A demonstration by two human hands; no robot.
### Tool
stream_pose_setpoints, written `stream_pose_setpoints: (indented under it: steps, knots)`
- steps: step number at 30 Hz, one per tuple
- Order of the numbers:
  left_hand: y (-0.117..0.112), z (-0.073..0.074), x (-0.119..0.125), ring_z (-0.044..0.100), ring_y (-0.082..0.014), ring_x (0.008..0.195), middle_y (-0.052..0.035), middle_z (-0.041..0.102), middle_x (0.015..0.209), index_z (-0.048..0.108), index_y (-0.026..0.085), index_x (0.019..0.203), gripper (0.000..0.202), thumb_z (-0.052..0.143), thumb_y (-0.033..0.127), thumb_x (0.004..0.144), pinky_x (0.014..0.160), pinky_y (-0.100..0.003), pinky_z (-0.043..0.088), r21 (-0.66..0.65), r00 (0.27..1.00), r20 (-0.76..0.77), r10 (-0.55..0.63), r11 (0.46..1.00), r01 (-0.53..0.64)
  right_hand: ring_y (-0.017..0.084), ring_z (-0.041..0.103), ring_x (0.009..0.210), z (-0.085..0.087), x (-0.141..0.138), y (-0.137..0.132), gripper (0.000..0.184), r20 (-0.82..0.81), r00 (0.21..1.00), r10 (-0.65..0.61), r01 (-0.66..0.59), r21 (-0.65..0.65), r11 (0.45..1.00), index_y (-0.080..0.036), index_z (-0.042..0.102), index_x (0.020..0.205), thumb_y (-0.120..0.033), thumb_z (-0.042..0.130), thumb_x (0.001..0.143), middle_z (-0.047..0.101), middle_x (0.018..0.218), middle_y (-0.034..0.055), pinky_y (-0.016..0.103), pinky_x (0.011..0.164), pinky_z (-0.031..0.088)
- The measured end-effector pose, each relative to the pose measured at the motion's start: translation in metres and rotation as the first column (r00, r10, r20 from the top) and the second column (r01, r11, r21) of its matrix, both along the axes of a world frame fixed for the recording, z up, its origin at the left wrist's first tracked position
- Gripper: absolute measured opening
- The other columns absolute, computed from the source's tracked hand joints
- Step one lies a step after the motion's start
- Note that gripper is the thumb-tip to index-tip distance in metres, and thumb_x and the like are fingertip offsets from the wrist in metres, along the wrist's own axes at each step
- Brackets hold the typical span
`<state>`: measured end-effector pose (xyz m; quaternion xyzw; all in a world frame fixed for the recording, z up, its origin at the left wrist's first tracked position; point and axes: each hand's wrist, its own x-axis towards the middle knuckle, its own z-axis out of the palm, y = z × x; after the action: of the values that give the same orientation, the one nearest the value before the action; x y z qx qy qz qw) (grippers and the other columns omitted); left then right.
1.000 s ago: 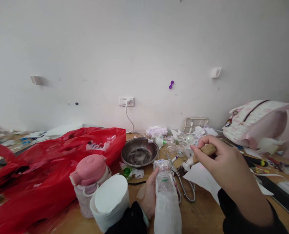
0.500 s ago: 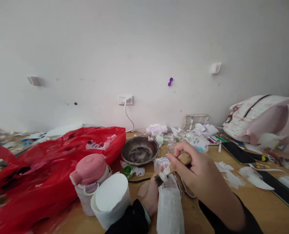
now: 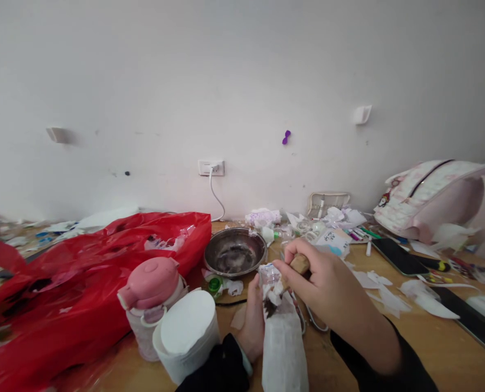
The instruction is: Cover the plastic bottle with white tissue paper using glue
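My left hand point(image 3: 254, 321) is wrapped round the side of a clear plastic bottle point(image 3: 284, 348) that is covered in white paper up to near its top end. The bare clear end points away from me. In my right hand point(image 3: 318, 272) is a brush with a wooden handle point(image 3: 300, 264), gripped between thumb and fingers. Its dark bristles point(image 3: 270, 306), with white matter above them, press against the bottle near the edge of the paper.
A metal bowl point(image 3: 235, 253) stands beyond the bottle. To the left are a paper roll point(image 3: 187, 332), a pink-lidded water bottle point(image 3: 150, 280) and a red plastic bag point(image 3: 62, 305). Paper scraps point(image 3: 389, 296), a phone point(image 3: 400, 257) and a backpack point(image 3: 434, 201) lie to the right.
My right hand has shifted left with the brush, and the bristles have swept a little down and toward me along the bottle. My left hand keeps its hold on the bottle.
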<state>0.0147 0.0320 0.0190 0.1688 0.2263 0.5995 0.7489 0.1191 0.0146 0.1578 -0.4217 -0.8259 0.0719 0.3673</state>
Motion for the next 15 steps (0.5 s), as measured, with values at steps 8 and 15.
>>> stream_pose_setpoints:
  steps: [8,15]
  knots:
    - [0.004,-0.008,-0.004,0.056,-0.0175,0.046,-0.0059,0.064,0.055,0.063,0.012,0.070,0.048,0.047,0.058,0.077,0.049,-0.026,0.039,-0.091,0.997,0.022,-0.070,0.993,0.072,0.010,0.037,0.033,0.007,0.028,0.001,0.016,-0.015,0.964,-0.266,0.259,0.296,0.920,-0.024,0.048,0.071,-0.033,0.056,0.081,0.040,0.041,-0.0097,0.020,0.037,0.025]
    - [0.002,-0.002,-0.003,0.060,-0.0180,0.059,-0.0046,0.068,0.070,0.066,0.013,0.082,0.027,0.061,0.038,0.073,0.059,-0.027,0.042,-0.025,0.991,0.126,-0.038,0.999,0.041,0.007,0.037,0.030,0.014,0.028,-0.020,0.020,-0.162,0.976,-0.146,0.184,0.257,0.949,-0.024,0.046,0.068,-0.033,0.058,0.082,0.039,0.040,-0.0113,0.017,0.032,0.028]
